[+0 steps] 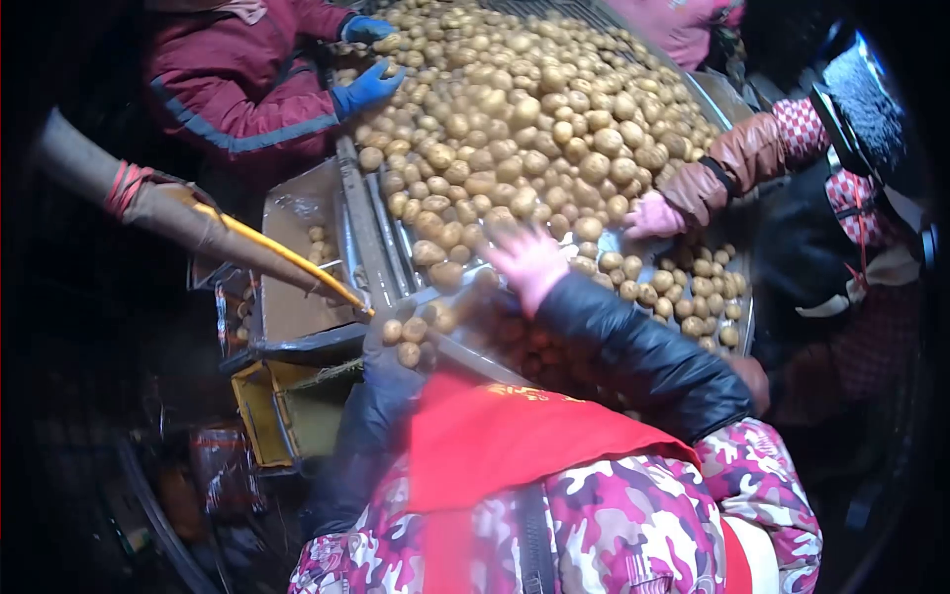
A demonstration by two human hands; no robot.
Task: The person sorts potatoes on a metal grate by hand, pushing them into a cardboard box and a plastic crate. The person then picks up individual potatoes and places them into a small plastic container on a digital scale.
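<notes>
The pink-gloved right hand, fingers spread, reaches over round yellow-brown potatoes; light, flat sweeps suit them; the left hand's state, near left, I cannot tell

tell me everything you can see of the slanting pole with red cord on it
The pole looks brownish grey and worn, perhaps wooden. It slants from upper left down to the right, thicker at its upper end. Red cord is wound round it; a yellow strip runs along its lower part. It passes over an open box; whether its tip touches anything is unclear.
</notes>
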